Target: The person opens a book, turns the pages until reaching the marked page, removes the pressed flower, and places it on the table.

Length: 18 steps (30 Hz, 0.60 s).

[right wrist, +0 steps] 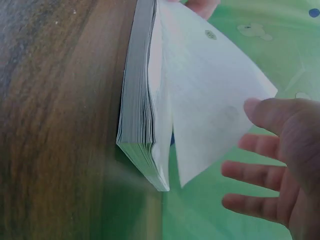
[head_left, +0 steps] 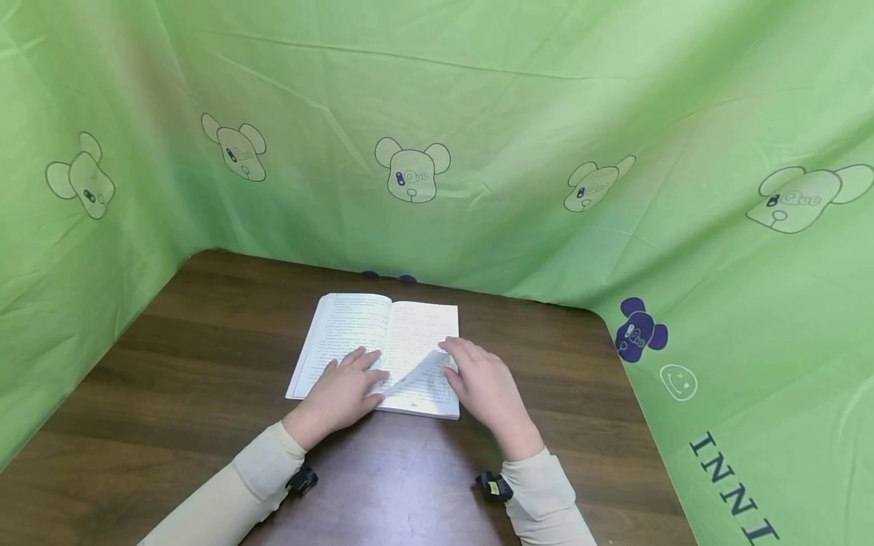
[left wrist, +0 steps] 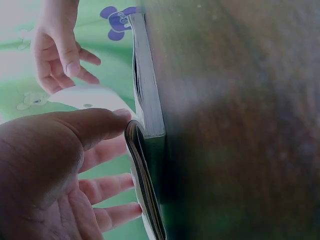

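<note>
An open book [head_left: 422, 315] with printed text lies on the table, and one page [head_left: 425, 369] of its right half stands raised at a slant. My left hand [head_left: 341, 394] rests on the left half near the spine, fingers spread; in the left wrist view its thumb [left wrist: 107, 122] lies by the fold. My right hand [head_left: 486, 383] is at the raised page's outer edge, fingers slightly bent. In the right wrist view, the thumb [right wrist: 270, 112] overlaps the edge of the raised page [right wrist: 210, 105], while the other fingers are spread apart beyond it.
The brown wooden table [head_left: 225, 326] extends around the book. Green cloth [head_left: 478, 91] printed with bear heads hangs behind and on both sides. Dark wrist devices [head_left: 495, 486] sit at both sleeve cuffs.
</note>
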Each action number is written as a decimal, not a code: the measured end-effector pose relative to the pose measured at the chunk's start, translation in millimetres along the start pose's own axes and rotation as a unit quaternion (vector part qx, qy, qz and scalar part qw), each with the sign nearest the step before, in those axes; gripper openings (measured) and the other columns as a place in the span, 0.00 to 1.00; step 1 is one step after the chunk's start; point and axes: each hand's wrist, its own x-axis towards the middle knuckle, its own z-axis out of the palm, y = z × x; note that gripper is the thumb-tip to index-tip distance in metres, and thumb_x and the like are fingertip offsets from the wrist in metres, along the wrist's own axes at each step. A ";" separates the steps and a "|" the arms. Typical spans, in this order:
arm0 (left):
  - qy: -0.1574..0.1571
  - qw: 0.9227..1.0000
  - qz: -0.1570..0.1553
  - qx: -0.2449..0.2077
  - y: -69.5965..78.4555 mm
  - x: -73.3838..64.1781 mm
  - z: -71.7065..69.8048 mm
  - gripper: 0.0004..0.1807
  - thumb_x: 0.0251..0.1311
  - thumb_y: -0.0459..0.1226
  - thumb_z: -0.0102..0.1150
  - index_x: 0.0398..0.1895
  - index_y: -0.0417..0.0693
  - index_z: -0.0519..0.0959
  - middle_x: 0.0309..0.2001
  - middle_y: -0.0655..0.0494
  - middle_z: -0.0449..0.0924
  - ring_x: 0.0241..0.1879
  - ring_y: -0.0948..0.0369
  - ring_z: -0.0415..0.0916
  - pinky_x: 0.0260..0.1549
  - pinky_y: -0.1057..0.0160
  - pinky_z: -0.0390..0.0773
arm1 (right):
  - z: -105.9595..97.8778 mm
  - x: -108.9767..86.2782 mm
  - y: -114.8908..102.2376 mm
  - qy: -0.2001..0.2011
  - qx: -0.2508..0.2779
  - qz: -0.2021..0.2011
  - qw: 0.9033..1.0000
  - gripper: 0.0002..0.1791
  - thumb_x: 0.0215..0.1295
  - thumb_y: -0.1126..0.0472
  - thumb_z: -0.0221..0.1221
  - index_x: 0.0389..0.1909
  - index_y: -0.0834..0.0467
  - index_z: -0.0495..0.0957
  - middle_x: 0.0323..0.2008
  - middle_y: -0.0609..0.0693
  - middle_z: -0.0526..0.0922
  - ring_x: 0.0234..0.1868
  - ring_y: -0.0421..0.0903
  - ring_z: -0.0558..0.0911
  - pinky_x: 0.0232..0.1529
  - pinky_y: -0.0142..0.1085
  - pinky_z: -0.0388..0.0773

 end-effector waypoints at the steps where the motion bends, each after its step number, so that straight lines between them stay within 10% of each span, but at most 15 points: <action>1: 0.003 1.000 -0.003 -0.001 -0.1 0.3 -0.2 0.23 0.66 0.48 0.67 0.62 0.53 0.82 0.72 0.47 0.71 0.73 0.44 0.64 0.61 0.30 0.69 | -0.3 0.3 0.0 0.008 0.001 0.006 1.000 0.24 0.65 0.59 0.68 0.61 0.56 0.77 0.59 0.54 0.83 0.57 0.54 0.84 0.53 0.51 0.82; 10: 0.115 0.993 -0.002 0.000 -2.6 3.0 -1.3 0.54 0.57 0.46 0.75 0.82 0.47 0.53 0.75 0.36 0.61 0.70 0.38 0.67 0.58 0.36 0.75 | -1.7 1.1 -0.7 0.020 0.006 0.071 0.997 0.22 0.66 0.58 0.67 0.59 0.58 0.78 0.56 0.55 0.84 0.54 0.54 0.85 0.51 0.51 0.82; 18: 0.112 0.992 0.013 0.052 -3.1 3.8 -6.7 0.60 0.52 0.45 0.78 0.84 0.57 0.49 0.83 0.41 0.33 0.81 0.39 0.36 0.69 0.25 0.50 | 0.3 -2.0 -2.0 -0.111 0.036 0.070 0.991 0.23 0.66 0.51 0.68 0.58 0.57 0.81 0.61 0.56 0.82 0.63 0.56 0.80 0.63 0.54 0.75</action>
